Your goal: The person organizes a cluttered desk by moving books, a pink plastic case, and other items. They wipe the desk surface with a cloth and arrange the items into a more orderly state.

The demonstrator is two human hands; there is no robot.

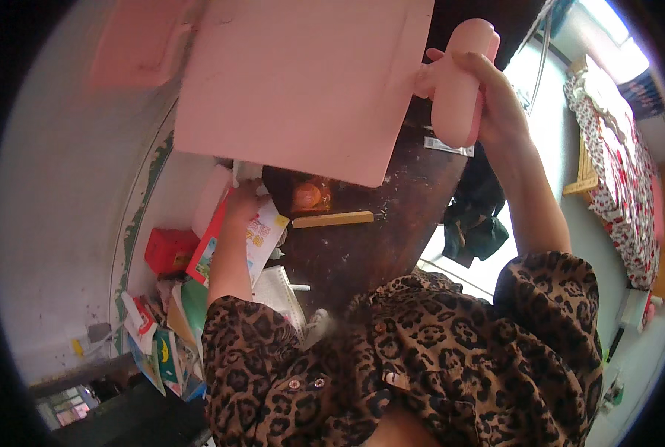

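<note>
My right hand (pixel 503 100) grips a pink oblong object (pixel 458 84) with rounded ends, held upright at the upper right. A small rounded pink part sticks out from its left side, close to the edge of a large flat pink panel (pixel 304 84). Lower down on the left, my left hand (pixel 244 200) reaches over a red-and-white book (pixel 262 234) with printing on its cover. Its fingers are at a whitish thing (pixel 247 169) just under the panel's lower edge. Blur and the panel hide whether they close on it.
On the dark wooden table (pixel 343 257) lie a wooden strip (pixel 332 219), an orange packaged item (pixel 309 195), a spiral notebook (pixel 279 293) and a white pen (pixel 300 288). A red box (pixel 170 250) and several books (pixel 168 352) stand along the wall. Dark cloth (pixel 475 229) hangs beyond the right edge.
</note>
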